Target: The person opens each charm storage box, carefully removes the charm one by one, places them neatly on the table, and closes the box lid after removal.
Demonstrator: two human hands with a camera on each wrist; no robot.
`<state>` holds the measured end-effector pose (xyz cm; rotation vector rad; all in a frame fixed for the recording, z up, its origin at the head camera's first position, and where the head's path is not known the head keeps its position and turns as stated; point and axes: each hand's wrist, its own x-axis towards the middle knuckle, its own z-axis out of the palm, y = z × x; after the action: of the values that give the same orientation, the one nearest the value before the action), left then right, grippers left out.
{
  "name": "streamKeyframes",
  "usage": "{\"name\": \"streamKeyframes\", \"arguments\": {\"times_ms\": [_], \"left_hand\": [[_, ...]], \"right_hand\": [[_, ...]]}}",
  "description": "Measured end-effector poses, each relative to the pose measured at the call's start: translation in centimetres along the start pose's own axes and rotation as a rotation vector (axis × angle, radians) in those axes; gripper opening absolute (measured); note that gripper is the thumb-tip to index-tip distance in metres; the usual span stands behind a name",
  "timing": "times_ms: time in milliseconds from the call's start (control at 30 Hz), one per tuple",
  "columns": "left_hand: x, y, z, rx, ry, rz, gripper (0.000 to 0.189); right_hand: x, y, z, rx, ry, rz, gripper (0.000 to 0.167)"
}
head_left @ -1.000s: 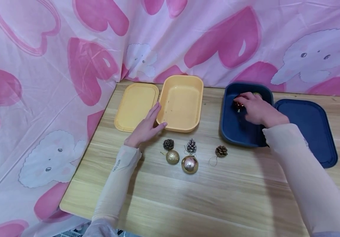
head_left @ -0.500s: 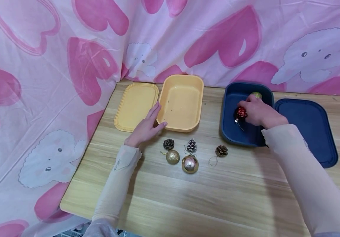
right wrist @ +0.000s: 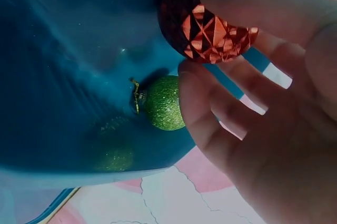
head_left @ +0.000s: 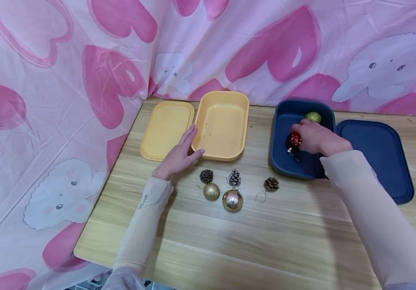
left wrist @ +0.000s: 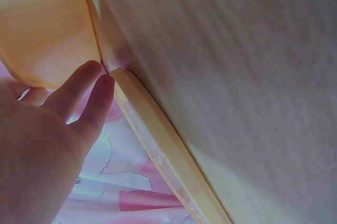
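Inside the navy box (head_left: 282, 129), my right hand (head_left: 316, 138) pinches a faceted red bauble (right wrist: 213, 31) between thumb and fingers. Its metal cap and loop point toward the near side. A glittery green bauble (right wrist: 164, 105) lies by the box's far wall, beside my fingertips in the right wrist view. My left hand (head_left: 179, 158) has its fingers extended against the near left side of the yellow box (head_left: 226, 131). In the left wrist view, two fingertips meet where that box and the yellow lid (left wrist: 158, 134) come close together.
In front of the boxes lie a dark pinecone (head_left: 206, 176), a frosted pinecone (head_left: 234, 177), a brown pinecone (head_left: 271, 184), a glittery gold bauble (head_left: 211, 191) and a shiny gold bauble (head_left: 232, 200). A navy lid (head_left: 378, 157) lies at right. Pink curtains hang behind the table.
My right hand has drawn the red bauble a short way toward the near side within the navy box, uncovering more of the green bauble. The left hand has stayed in place.
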<state>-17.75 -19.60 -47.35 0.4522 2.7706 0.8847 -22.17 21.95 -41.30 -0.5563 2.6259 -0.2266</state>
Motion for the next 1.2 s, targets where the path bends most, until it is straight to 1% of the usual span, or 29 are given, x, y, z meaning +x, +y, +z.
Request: {"name": "streamKeyframes", "arguments": {"times_ms": [133, 367, 500, 733, 1200], "left_hand": [[0.07, -0.04, 0.06, 0.003, 0.003, 0.0, 0.081], [0.13, -0.08, 0.06, 0.004, 0.006, 0.008, 0.082], [0.13, -0.08, 0.05, 0.001, 0.002, 0.007, 0.082], [0.06, -0.06, 0.02, -0.006, -0.004, 0.004, 0.082], [0.1, -0.05, 0.08, 0.004, -0.001, -0.002, 0.081]], "right_hand": [[-0.06, -0.24, -0.14, 0.012, -0.021, -0.021, 0.047], [-0.06, -0.66, -0.39, 0.016, -0.049, -0.03, 0.047], [0.01, -0.53, -0.28, 0.015, -0.062, -0.029, 0.048], [-0.33, -0.34, -0.37, 0.054, -0.092, -0.03, 0.05], [-0.88, -0.37, -0.73, 0.067, -0.081, -0.052, 0.054]]}}
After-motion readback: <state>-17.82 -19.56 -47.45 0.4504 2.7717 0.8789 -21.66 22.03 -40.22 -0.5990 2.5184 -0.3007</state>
